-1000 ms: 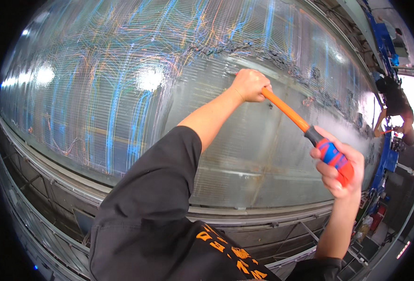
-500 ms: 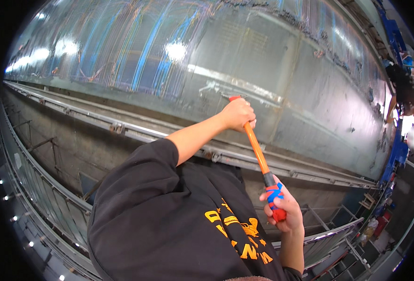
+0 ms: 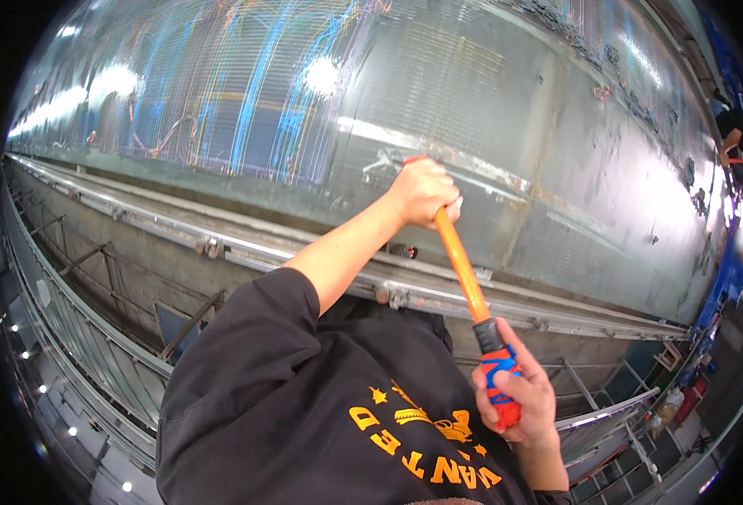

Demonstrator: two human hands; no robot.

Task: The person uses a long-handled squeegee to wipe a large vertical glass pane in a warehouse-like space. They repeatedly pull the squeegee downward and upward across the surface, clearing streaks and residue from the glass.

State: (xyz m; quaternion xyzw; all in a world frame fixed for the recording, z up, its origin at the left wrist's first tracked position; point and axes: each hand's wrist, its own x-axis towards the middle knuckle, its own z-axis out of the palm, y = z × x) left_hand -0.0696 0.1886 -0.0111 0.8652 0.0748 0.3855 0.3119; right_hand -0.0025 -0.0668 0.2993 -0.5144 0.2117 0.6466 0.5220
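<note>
Between both hands (image 3: 423,192), orange-shafted tool (image 3: 463,269).

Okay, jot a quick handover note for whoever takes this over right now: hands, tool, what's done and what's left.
Left hand: closed round the tip end of the long orange-shafted tool with the red-and-blue grip, pressed against the big ribbed grey metal panel.
Right hand: closed on the grip, low near the chest.
Done: tool set against the panel.
Left: cannot tell from this view; the tip is hidden under the left hand.
</note>
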